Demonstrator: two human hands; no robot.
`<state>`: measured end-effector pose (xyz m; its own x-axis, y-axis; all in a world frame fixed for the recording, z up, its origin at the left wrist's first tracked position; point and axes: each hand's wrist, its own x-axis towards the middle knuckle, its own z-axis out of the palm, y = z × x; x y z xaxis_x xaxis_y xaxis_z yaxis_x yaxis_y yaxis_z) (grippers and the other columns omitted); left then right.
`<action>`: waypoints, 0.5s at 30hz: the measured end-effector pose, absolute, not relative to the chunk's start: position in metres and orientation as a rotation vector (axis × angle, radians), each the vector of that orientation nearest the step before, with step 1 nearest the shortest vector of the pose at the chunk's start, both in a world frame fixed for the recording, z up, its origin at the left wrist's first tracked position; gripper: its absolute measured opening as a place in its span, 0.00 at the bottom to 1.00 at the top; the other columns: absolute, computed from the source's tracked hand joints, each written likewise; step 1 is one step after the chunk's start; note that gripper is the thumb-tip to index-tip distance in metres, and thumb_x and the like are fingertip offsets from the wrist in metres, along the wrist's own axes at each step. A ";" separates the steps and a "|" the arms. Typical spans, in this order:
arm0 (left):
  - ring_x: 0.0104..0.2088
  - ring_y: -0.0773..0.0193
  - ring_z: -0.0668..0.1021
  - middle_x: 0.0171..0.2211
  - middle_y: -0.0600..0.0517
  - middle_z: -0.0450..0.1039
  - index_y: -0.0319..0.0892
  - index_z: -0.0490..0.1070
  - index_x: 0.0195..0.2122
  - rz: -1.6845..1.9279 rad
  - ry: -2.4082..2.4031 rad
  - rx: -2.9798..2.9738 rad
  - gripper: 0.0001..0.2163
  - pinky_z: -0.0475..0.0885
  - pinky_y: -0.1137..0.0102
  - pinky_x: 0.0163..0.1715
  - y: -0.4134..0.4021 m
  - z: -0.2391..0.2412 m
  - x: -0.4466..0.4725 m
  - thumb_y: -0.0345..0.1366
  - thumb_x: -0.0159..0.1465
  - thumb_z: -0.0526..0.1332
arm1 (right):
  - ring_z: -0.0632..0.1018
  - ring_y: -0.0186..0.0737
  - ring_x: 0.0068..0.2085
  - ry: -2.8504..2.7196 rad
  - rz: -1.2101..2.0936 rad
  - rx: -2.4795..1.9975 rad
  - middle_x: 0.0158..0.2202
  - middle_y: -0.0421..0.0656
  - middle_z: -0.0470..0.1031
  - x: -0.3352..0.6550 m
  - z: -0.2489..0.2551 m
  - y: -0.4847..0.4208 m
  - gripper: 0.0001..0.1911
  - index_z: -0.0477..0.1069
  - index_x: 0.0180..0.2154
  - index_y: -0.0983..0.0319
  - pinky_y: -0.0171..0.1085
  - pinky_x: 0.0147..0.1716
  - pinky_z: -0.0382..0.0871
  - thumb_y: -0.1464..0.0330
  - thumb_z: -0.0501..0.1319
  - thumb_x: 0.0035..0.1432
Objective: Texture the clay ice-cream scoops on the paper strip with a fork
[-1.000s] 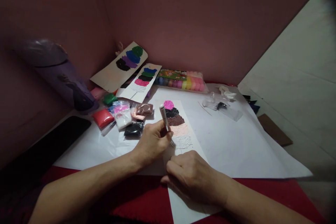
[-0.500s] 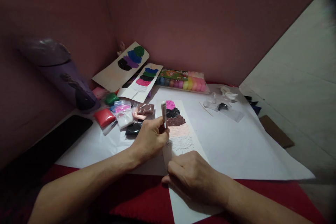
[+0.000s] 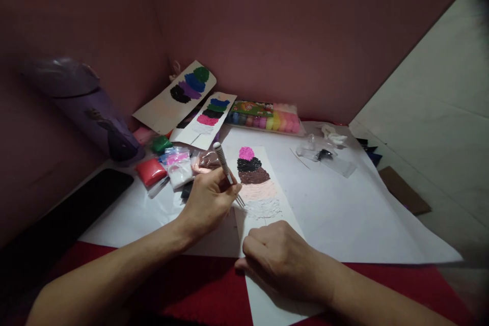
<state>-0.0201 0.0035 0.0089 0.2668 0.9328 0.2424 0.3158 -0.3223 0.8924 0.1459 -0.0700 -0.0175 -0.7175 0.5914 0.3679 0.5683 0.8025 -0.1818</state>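
My left hand point(image 3: 206, 202) is closed round a small fork point(image 3: 224, 160) with a white ribbed handle. Its metal prongs point down at the left edge of the white clay band. That band is the lowest on a long white paper strip point(image 3: 273, 173), under peach, brown, black and bright pink clay point(image 3: 246, 153) textured in stacked layers. Lower on the strip rests my right hand point(image 3: 280, 260), its fingers curled and its thumb at the strip's left edge, holding the paper down. Just left of my left hand lie bags of brown, white point(image 3: 180, 175) and black clay, the black one mostly hidden.
Red point(image 3: 150, 171) and green clay bags lie at left near a phone point(image 3: 87, 198) and a purple bottle point(image 3: 95, 117). Two painted-looking clay strips point(image 3: 183, 136) and a clay pack point(image 3: 267, 118) stand behind. Clear plastic scraps point(image 3: 342, 167) lie at right.
My left hand has drawn back slightly left and down. The fork has gone from upright to leaning left, so its prongs now show. My right hand is nearly still.
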 end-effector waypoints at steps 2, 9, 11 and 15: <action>0.18 0.72 0.64 0.16 0.58 0.62 0.40 0.66 0.24 1.046 1.142 1.801 0.06 0.59 0.75 0.17 0.004 0.009 -0.021 0.33 0.57 0.59 | 0.63 0.32 0.19 -2.586 0.075 -0.876 0.21 0.38 0.68 0.146 -0.017 -0.070 0.13 0.63 0.26 0.62 0.38 0.19 0.49 0.66 0.53 0.64; 0.19 0.72 0.66 0.17 0.57 0.65 0.39 0.67 0.24 1.012 1.120 1.913 0.05 0.60 0.75 0.18 0.003 0.009 -0.022 0.31 0.57 0.58 | 0.62 0.32 0.19 -2.583 0.087 -0.870 0.21 0.38 0.68 0.147 -0.018 -0.071 0.14 0.63 0.26 0.61 0.38 0.19 0.50 0.66 0.51 0.65; 0.18 0.72 0.66 0.17 0.57 0.64 0.39 0.66 0.24 1.003 1.127 1.923 0.05 0.60 0.76 0.18 0.004 0.006 -0.021 0.31 0.57 0.58 | 0.63 0.32 0.19 -2.587 0.094 -0.873 0.21 0.38 0.68 0.147 -0.018 -0.071 0.14 0.63 0.26 0.62 0.38 0.19 0.49 0.66 0.52 0.64; 0.18 0.72 0.66 0.16 0.58 0.63 0.40 0.65 0.24 0.975 1.127 1.903 0.06 0.60 0.76 0.18 0.007 0.003 -0.021 0.31 0.58 0.58 | 0.62 0.32 0.19 -2.585 0.091 -0.887 0.21 0.38 0.68 0.147 -0.019 -0.071 0.13 0.63 0.27 0.62 0.37 0.20 0.48 0.66 0.53 0.64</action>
